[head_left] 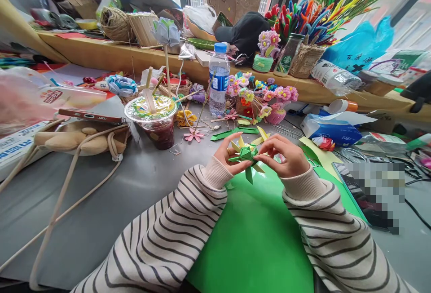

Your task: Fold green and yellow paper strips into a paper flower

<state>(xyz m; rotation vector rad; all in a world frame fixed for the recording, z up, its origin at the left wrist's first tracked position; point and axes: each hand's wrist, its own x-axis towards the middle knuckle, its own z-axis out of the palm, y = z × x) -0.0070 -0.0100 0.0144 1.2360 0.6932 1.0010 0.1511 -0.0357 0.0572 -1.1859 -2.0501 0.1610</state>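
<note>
A folded paper flower (248,152), green at its middle with yellow and green pointed strips sticking out, is held up between my two hands. My left hand (226,153) grips it from the left, thumb below and fingers above. On the other side my right hand (283,154) pinches one of its points between thumb and fingers. Beneath them a green sheet (252,230) covers part of the grey table (148,194). Green paper strips (235,133) lie just behind the flower.
To the left stand a lidded cup of dark drink (158,126) and a beige bag (82,135) with a phone (90,116) on top. Behind are a water bottle (219,82) and fuzzy flowers (245,87). A tablet-like device (357,189) and a tissue pack (330,129) lie right.
</note>
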